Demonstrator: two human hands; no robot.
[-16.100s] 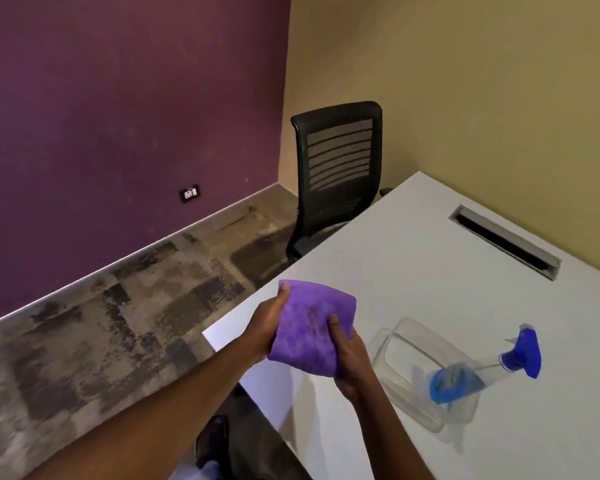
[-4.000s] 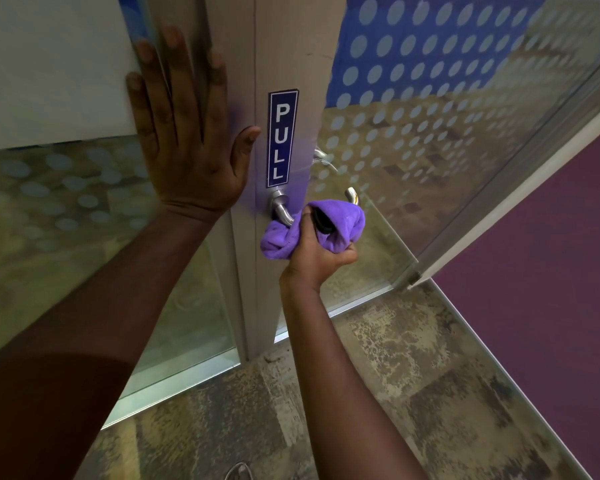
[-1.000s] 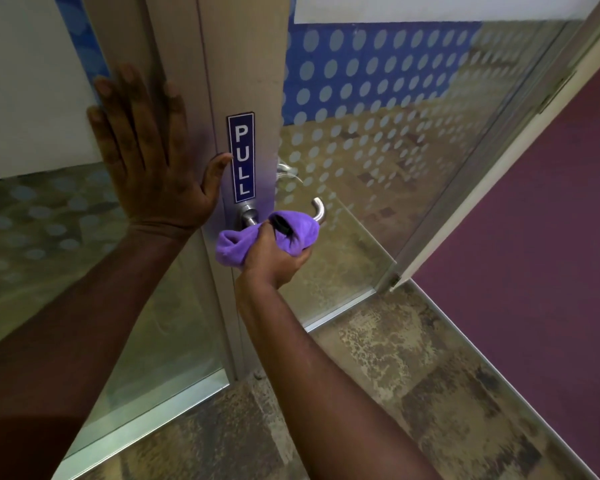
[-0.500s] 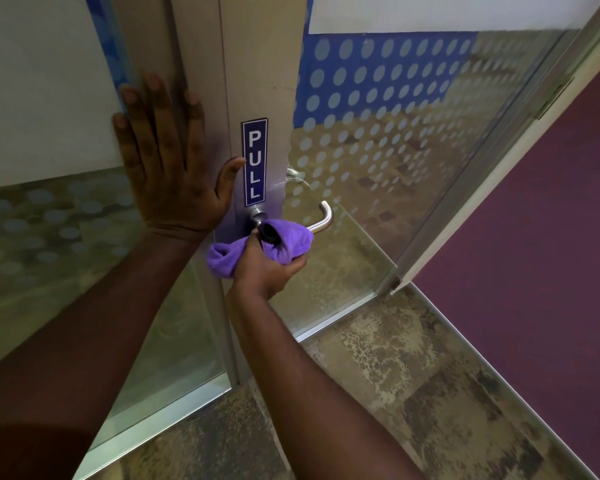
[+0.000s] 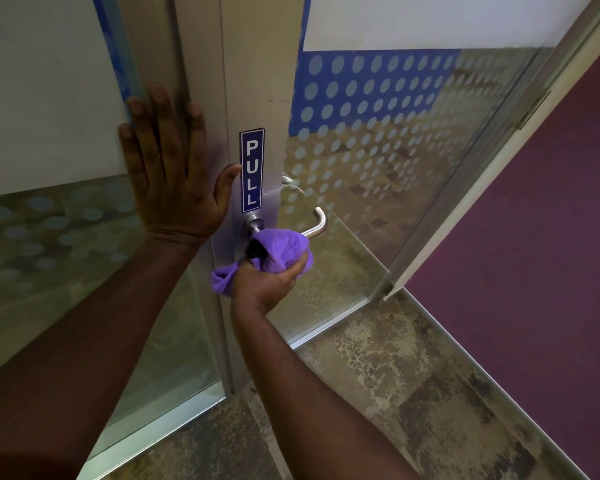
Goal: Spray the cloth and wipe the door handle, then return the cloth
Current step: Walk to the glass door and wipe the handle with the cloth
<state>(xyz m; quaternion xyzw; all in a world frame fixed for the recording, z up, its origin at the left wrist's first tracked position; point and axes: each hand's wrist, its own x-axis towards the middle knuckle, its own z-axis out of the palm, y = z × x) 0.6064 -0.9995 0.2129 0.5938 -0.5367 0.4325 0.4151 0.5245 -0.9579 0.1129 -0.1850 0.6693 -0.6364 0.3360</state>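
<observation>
At the centre of the frame the right hand's fingers (image 5: 299, 269) are curled round a bunched purple cloth (image 5: 284, 247), clamping it against the inner part of the metal door handle (image 5: 317, 224). The handle's bent free end sticks out to the right of the cloth, and a loose tail of cloth hangs out at the hand's left. The right hand (image 5: 269, 284) comes up from the lower middle on a bare forearm. Left of centre, the left hand's fingers (image 5: 160, 116) lie straight and slightly spread, pressed flat on the door frame (image 5: 201, 57), with the thumb touching the edge of a blue PULL sign (image 5: 252, 171). The left hand (image 5: 168, 181) holds nothing. To the right is the dotted glass door (image 5: 378, 143), with patchy carpet (image 5: 395, 382) below and a purple wall (image 5: 551, 244) at far right.
</observation>
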